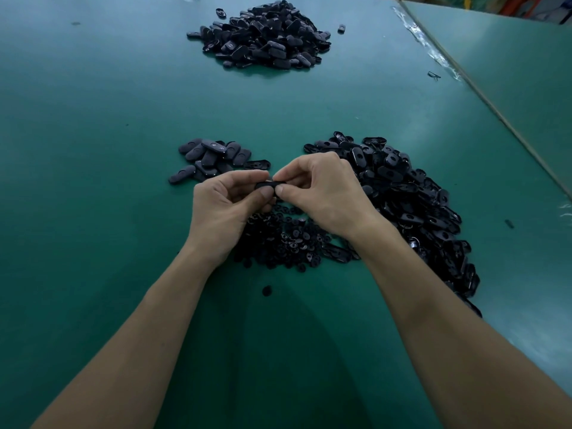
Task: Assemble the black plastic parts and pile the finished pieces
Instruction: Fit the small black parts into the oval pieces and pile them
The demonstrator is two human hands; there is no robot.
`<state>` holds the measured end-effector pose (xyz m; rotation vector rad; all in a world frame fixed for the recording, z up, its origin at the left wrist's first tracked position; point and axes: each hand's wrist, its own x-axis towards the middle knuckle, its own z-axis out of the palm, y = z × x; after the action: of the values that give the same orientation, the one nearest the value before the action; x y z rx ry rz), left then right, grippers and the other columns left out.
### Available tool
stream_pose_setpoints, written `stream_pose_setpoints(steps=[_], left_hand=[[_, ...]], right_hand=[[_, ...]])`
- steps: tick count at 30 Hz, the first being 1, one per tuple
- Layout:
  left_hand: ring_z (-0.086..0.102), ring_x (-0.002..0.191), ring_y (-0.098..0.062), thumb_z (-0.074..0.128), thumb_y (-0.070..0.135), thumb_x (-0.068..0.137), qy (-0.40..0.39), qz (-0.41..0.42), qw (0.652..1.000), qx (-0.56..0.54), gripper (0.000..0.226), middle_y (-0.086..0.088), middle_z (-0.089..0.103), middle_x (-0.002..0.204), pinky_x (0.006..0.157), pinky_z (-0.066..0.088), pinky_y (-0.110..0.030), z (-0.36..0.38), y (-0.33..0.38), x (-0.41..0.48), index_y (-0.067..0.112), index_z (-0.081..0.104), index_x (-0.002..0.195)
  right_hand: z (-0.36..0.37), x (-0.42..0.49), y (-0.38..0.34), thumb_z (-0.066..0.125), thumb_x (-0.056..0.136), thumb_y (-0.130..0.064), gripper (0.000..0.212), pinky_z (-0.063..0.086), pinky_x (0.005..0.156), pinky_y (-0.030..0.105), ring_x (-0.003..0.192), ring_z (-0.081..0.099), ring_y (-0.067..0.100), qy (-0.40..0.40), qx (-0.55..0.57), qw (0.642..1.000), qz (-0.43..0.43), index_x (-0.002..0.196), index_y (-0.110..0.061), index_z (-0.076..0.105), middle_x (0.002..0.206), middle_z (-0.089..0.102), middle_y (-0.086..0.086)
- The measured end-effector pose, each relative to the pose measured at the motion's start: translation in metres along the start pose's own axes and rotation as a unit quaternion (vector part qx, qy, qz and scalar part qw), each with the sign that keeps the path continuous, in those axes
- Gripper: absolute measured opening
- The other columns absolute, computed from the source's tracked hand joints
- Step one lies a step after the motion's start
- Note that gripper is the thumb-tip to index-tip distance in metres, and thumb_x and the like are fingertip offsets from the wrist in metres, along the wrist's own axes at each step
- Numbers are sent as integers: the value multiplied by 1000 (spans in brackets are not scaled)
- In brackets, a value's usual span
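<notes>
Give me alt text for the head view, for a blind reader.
A left hand and a right hand pinch one small black part between them over a green table. Black parts lie in a small pile to the left, a long heap to the right, and a big pile farther back.

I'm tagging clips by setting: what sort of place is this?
Likely a factory hand-assembly bench: a wide green table, sorted heaps of black parts, a far pile, and the left hand and right hand pinching one piece.

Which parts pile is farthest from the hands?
The far heap at the top of the table. The left pile, right pile and near pile hug the left hand and right hand, which pinch a black part.
</notes>
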<state>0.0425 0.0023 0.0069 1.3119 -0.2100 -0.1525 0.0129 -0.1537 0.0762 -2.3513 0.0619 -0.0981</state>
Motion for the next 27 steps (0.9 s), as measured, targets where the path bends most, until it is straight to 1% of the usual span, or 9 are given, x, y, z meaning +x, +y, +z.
stream_pose_setpoints(steps=[5,9,13,16,21,23,27], left_hand=[[71,68,-9,74,-3,83,-3,2,1000,6,22,0,77,81,67,56,-18,-1,1,-1,15,73,97],[71,68,-9,73,-5,84,-15,6,1000,24,22,2,77,81,67,56,-18,0,1,-1,14,72,96],[70,67,-8,73,-5,84,-15,10,999,37,21,2,77,79,66,56,-18,1,2,-2,13,72,95],[70,65,-8,74,-4,84,-1,12,999,34,20,1,77,78,65,55,-18,1,3,-2,13,72,94],[72,67,-12,77,-2,83,7,15,999,42,19,-2,77,77,65,56,-20,2,2,-3,14,73,92],[72,68,-12,77,-1,82,3,14,999,48,19,-1,77,78,66,56,-20,3,2,-4,16,74,92],[71,68,-7,74,-3,84,-9,13,998,53,22,5,77,77,67,55,-17,4,3,-4,17,72,93]], right_hand=[[0,1,1,77,85,-15,13,48,69,3,69,63,-12,-5,-3,1000,-1,98,-19,78,75,69,-16],[0,0,-1,74,86,-15,12,44,66,0,67,61,-12,-6,-20,1000,1,97,-18,77,74,67,-17],[3,-3,-2,70,89,-17,13,45,68,1,78,63,-5,0,-30,1000,5,100,-19,76,80,68,-13],[5,-3,-4,69,89,-17,13,47,69,4,81,64,0,10,-32,999,9,100,-19,75,80,67,-13],[3,-3,-1,71,89,-14,15,46,70,0,77,63,-9,4,-15,1000,9,101,-19,77,75,63,-19],[2,-4,1,71,88,-14,14,49,70,3,76,64,-9,4,-6,1000,15,100,-19,77,74,64,-19],[5,-3,2,72,88,-15,13,54,69,9,76,66,-6,9,9,1000,29,98,-21,77,75,67,-18]])
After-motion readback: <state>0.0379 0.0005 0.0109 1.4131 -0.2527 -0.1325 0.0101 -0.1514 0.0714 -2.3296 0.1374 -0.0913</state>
